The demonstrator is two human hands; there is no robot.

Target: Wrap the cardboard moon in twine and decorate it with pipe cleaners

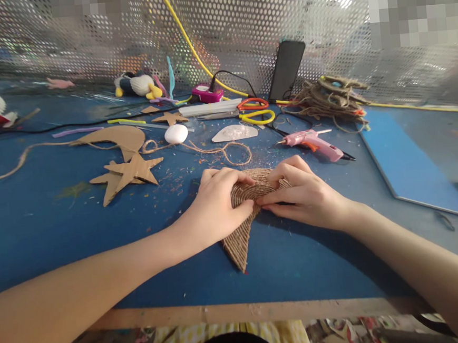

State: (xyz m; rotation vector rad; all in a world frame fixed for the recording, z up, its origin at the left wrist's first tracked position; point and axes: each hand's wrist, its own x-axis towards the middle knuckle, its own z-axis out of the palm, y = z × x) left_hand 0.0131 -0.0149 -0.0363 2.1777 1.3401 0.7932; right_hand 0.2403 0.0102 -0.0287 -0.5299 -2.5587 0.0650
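Observation:
A crescent covered in rows of brown twine (238,243) is held low over the blue table, near its front edge. My left hand (221,204) grips its left side, thumb on the near face and fingers curled over the far edge. On the inner curve, the fingertips of my right hand (304,194) press against the twine, and this hand covers the crescent's right end. Beyond my hands a loose strand of twine (237,147) curls on the table. A pink glue gun (314,142) lies behind my right hand.
Cardboard stars (132,174) and a cardboard crescent (119,138) lie at the left. Behind are a white egg-shaped piece (176,134), scissors (258,117), glue sticks (210,108), a phone (287,70) and a twine bundle (328,100). A blue board (414,162) is at right.

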